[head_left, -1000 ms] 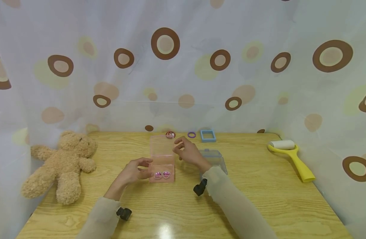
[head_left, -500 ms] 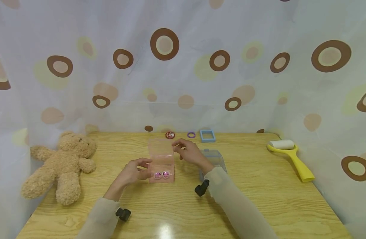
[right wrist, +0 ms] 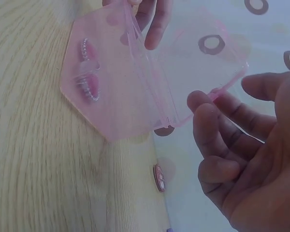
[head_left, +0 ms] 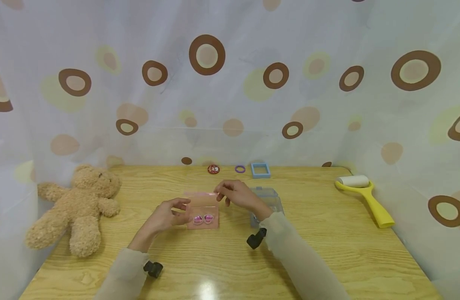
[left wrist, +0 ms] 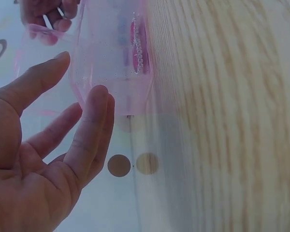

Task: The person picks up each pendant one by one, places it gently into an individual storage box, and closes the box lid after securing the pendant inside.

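Observation:
A see-through pink box (head_left: 212, 211) lies on the table with its hinged lid (right wrist: 195, 72) raised. Inside the base are two pink gem pieces edged with small pearl-like beads (head_left: 203, 219). My right hand (head_left: 239, 195) is at the lid's far right corner, fingertips touching its edge and the thumb standing apart. At the box's left side rests my left hand (head_left: 170, 214), thumb and fingers spread, fingertips right by the wall; it holds nothing. Part of a clear grey box (head_left: 265, 193) is hidden by my right wrist.
Along the back edge lie a red patterned disc (head_left: 213, 169), a purple ring (head_left: 240, 169) and a blue square frame (head_left: 260, 170). A teddy bear (head_left: 74, 208) is at left. On the right is a yellow-handled lint roller (head_left: 376, 204). A spotted curtain (head_left: 233, 83) encloses the table.
The lid has swung up from lying flat open at the back, and my right hand has come toward me with it. My left hand has hardly moved.

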Demonstrator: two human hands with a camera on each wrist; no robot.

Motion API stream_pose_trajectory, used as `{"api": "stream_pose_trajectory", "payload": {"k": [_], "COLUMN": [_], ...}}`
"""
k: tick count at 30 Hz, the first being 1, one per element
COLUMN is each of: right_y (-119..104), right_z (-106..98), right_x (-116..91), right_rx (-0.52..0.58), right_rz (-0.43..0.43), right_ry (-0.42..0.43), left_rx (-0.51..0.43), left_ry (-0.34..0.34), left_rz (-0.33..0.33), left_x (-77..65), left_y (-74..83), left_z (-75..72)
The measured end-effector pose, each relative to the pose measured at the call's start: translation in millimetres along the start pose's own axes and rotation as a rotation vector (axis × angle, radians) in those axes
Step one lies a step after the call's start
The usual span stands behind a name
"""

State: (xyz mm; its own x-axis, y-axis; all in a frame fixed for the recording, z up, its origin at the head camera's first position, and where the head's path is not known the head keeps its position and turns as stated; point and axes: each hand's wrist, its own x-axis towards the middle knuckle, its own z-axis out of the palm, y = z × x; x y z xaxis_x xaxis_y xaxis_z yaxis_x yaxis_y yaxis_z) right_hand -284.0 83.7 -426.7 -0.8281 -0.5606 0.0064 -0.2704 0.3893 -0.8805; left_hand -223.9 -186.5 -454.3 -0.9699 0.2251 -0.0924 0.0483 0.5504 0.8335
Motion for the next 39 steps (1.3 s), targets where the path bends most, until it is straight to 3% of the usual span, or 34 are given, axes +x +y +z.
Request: {"api": "stream_pose_trajectory", "payload": {"k": [9,16,23,39], "right_y": [2.3,6.3,9.9,8.0], "right_z": [2.2,5.1,9.3,15.5], "right_x": [-6.3,-7.9,-6.3,-8.1], "right_rx": [-0.104,-0.147,-0.291,-0.339], "right_rz": [0.025,0.014,-0.035,-0.015], "right_ry": [-0.082,-0.091,-0.092,-0.062], "left_rx": [-0.035,-0.093,-0.130,-0.084], "left_ry": [0.012,-0.053,-0.073,-0.030], "left_rz": [-0.025,0.019,0.037,0.016], "left_x": [-2.5,-4.0,-1.7,-3.2], "left_y": [-1.1,-3.4,-6.0,-1.9], "left_z": [-1.7,-6.0,-4.7,-4.3]}}
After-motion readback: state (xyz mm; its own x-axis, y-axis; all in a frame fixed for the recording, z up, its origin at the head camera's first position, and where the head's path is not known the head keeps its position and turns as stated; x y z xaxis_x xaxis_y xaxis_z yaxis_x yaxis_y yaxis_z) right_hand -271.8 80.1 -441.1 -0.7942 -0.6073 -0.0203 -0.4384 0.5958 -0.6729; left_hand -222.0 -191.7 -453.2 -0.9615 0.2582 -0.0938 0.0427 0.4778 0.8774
